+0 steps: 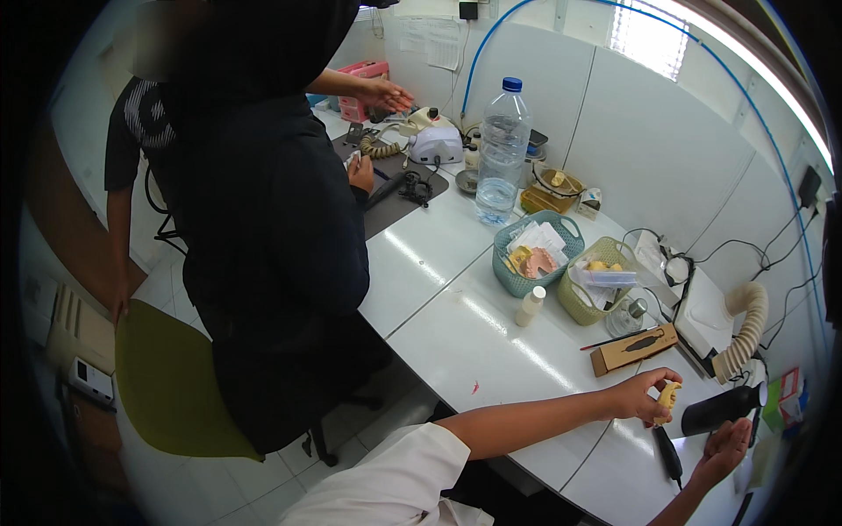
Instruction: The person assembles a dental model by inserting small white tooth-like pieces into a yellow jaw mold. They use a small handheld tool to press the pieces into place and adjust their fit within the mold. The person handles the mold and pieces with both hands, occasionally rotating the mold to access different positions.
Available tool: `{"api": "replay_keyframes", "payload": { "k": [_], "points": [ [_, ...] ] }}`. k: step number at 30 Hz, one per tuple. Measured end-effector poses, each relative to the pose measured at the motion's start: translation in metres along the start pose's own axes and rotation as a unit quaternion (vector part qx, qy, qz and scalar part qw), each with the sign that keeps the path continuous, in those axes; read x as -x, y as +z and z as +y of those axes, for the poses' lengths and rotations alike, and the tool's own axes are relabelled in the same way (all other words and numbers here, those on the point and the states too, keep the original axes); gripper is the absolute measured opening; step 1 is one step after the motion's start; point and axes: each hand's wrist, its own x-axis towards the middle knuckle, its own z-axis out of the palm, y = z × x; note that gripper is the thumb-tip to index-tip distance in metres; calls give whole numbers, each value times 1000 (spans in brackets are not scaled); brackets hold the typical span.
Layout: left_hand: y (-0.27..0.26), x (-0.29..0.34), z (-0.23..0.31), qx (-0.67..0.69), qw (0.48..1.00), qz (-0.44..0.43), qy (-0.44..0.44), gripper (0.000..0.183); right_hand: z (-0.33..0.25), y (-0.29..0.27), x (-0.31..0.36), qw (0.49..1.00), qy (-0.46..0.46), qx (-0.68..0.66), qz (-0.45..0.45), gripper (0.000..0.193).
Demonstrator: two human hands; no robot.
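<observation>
Between the fingertips and thumb of my left hand [647, 394] is a small yellow dental cast [668, 401], held above the table at the right. My right hand [724, 451] is raised just to its right, palm turned up and fingers loosely bent. I see nothing in that hand. A black bottle [715, 410] lies tilted between and behind my hands. Below the cast, a black handpiece [668, 458] with a cord rests on the white table [526, 377]. A brown cardboard box [633, 349] is beyond my left wrist.
A teal basket [503, 272] with casts, a green basket [579, 302], a small white bottle [530, 307], a glass jar [625, 317] and a large water bottle [502, 158] stand farther back. A ribbed hose [744, 324] curves at right. People in dark clothes [263, 228] stand left, near a green chair [167, 377].
</observation>
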Motion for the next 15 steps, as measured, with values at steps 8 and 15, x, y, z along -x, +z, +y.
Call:
{"api": "replay_keyframes", "payload": {
  "k": [8, 15],
  "points": [
    [-12, -9, -16, -15, 1000, -2, 3, 70, -4, -22, -23, 995, -46, 23, -82, 23],
    [-7, -21, -32, -27, 999, -23, 8, 71, -20, -51, -42, 984, -98, 135, 53, 21]
  ]
}}
